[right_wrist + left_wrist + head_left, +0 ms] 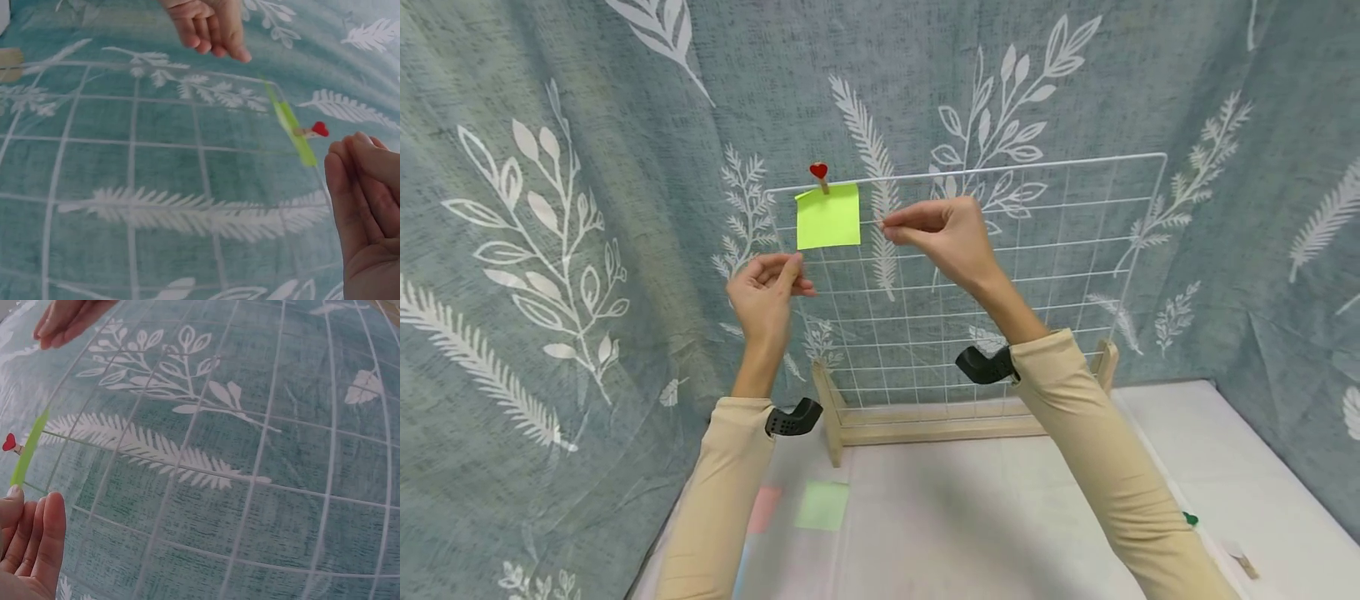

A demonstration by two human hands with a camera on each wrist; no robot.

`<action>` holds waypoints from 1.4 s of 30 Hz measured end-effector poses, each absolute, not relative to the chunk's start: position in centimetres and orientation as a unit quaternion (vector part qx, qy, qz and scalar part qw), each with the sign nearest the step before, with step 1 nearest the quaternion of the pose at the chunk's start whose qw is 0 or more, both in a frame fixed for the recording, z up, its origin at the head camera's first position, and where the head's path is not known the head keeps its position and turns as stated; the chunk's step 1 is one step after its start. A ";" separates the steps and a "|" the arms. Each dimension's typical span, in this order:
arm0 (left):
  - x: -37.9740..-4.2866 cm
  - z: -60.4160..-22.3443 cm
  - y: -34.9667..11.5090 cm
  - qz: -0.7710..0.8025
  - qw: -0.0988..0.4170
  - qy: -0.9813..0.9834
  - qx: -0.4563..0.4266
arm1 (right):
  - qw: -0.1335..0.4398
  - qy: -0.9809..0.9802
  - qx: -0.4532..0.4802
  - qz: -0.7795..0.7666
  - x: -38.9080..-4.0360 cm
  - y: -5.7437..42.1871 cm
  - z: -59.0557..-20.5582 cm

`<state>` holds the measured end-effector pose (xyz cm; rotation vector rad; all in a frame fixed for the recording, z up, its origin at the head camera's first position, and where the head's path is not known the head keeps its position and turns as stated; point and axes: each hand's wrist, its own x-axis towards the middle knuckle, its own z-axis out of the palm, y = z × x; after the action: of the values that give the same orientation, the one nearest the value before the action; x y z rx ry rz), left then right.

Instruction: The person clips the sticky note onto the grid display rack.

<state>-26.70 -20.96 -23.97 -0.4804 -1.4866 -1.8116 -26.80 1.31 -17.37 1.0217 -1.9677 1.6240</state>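
A bright yellow-green sticky note [828, 218] hangs at the upper left of a white wire grid [940, 292]. A small wooden clothespin with a red heart [819, 172] clips its top edge to the grid's top wire. Just below the note's lower left corner is my left hand [766, 287], thumb and fingers apart and loosely bent; the right wrist view shows a small gap between it and the note. My right hand [953, 237] hovers right of the note, thumb and fingertips close together with nothing visible between them. Both wrist views show the note [30, 447] nearly edge-on.
The grid stands in a wooden base [940, 429] on a white table. A pink sticky note [764, 509] and a pale green one [822, 506] lie at the table's left. A green-topped piece [1190, 518] and another clothespin [1246, 565] lie at the right. Patterned curtains [625, 208] surround everything.
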 end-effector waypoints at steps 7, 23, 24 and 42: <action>-25.5 -25.7 -21.0 -0.691 0.345 -0.606 -0.194 | 0.205 -0.734 0.376 0.527 -28.1 1.7 -20.8; -26.0 -32.8 -22.6 -0.669 0.279 -0.682 -0.098 | 0.162 -0.778 0.416 0.442 -28.7 2.8 -29.4; -25.9 -33.2 -22.7 -0.667 0.272 -0.687 -0.092 | 0.160 -0.776 0.414 0.448 -28.8 3.0 -29.6; -25.7 -41.2 -26.0 -0.609 0.190 -0.769 -0.038 | 0.124 -0.818 0.311 0.467 -28.4 8.1 -36.0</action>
<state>-25.68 -26.04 -41.23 -0.1074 -2.1616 -1.7126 -28.41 8.15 -35.99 0.9078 -2.3855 1.3608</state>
